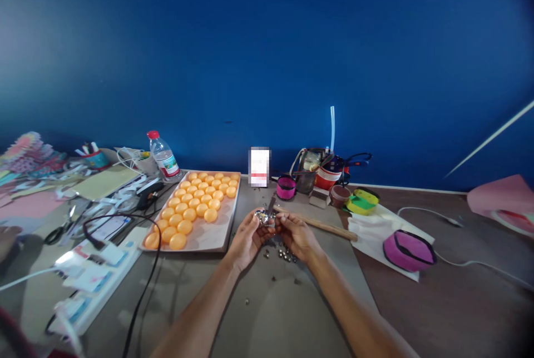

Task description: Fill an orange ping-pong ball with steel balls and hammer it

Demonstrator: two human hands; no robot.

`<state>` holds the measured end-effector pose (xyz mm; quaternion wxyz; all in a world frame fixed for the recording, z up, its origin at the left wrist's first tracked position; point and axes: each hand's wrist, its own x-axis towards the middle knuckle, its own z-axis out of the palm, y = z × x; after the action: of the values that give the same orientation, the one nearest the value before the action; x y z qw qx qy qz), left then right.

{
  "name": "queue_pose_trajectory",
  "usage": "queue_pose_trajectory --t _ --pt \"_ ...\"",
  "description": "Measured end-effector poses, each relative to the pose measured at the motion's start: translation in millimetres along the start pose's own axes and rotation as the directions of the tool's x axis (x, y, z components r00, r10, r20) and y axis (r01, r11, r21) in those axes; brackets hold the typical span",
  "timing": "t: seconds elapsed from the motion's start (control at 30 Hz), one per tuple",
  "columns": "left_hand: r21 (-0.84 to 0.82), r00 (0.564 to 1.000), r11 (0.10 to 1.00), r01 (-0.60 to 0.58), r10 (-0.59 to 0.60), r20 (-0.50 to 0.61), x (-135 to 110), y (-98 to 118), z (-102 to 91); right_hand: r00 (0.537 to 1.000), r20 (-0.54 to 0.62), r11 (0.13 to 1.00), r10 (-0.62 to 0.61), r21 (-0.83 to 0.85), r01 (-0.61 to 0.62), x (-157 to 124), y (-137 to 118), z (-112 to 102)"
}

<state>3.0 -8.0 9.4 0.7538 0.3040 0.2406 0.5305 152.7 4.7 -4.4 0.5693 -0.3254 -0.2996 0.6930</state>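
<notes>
My left hand [249, 238] is closed around a shiny, rounded silver object [263, 217], held up over the middle of the table. At its right side, the fingers of my right hand [295, 234] pinch together; what is between them is too small to make out. A dark, flat blade-like piece [272, 203] stands up just behind the silver object. Below my hands lies a small heap of shiny metal pieces [287, 253], with a few loose ones scattered around.
A shallow tray [217, 230] of orange balls [189, 214] stands to the left, a bottle [163, 157] behind it. A power strip [100, 286] and black cable [155, 269] lie nearer. On the right are a wooden stick [329, 227], purple mesh band [409, 250] and red cup [326, 178].
</notes>
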Motion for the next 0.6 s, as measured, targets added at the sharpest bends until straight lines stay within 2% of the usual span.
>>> queue_pose_trajectory --t 0.1,0.27,0.6 --pt "0.018 1.000 1.000 0.004 -0.004 -0.004 -0.6 1.9 1.3 0.999 -0.032 0.999 -0.041 -0.013 0.040 0.4 -2.0 0.3" --pt "0.030 1.000 0.999 0.011 -0.010 -0.021 -0.7 2.6 2.3 0.995 -0.023 0.993 -0.102 -0.054 0.100 -4.1 -7.0 8.2" --pt "0.059 1.000 0.998 -0.002 0.003 -0.017 1.6 1.6 -1.9 0.995 0.033 0.988 -0.096 -0.122 0.099 -7.5 -7.7 10.4"
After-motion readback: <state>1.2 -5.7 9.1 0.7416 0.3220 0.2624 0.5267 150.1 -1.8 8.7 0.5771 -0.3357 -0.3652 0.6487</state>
